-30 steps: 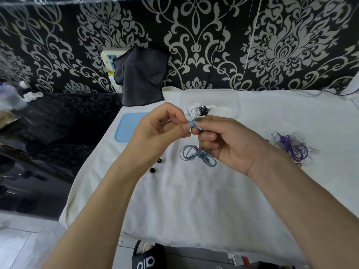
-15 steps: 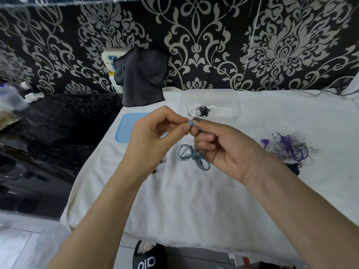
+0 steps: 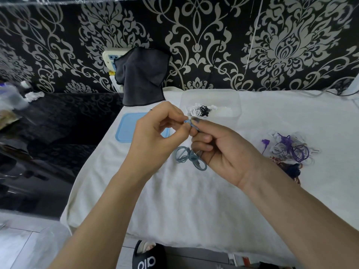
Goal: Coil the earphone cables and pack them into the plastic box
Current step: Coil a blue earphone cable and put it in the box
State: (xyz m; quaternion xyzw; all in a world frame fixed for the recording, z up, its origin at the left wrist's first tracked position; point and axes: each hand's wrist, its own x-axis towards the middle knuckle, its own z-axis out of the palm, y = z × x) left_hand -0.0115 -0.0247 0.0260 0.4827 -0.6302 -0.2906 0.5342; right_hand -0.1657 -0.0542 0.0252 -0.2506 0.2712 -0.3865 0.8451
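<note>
**Blue earphone cable pinched between both hands, mid-coil**

Nearest, below the forearms: black slipper (image 3: 148, 257) with white lettering on the floor, partly cut by the frame edge.

Above that, under both arms: white cloth (image 3: 174, 200) covering the table.

Left hand (image 3: 153, 136): raised off the cloth, fingers curled, thumb and fingertips pinching the blue end of the earphone cable (image 3: 189, 156). Right hand (image 3: 219, 150): fingers curled too, thumb tip meeting the left fingertips at the same blue end. Hands together, touching at the pinch point. Coiled loops of the grey-blue cable hanging just under the right fingers, between the two hands, lowest loop near or on the cloth; cannot tell which. Exact grip of the lower right fingers on the loops not visible.

Right of the right hand, well apart: tangle of loose earphones (image 3: 289, 150), purple, white and dark cables mixed, lying on the cloth.

Behind the left hand: light blue lid (image 3: 126, 129) flat on the cloth, partly hidden by the hand.

Just beyond the fingertips: clear plastic box (image 3: 210, 94), open, with a white coil (image 3: 195, 113) and a black coil (image 3: 204, 110) inside, side by side.

Beyond the left hand, further back: dark grey cloth (image 3: 143, 78) draped over a white wall socket (image 3: 109, 59). Damask-patterned black and silver wall (image 3: 213, 35) behind everything.

Far left of the left hand: glossy black counter (image 3: 58, 123), blurred items at its edge, not identifiable.
</note>
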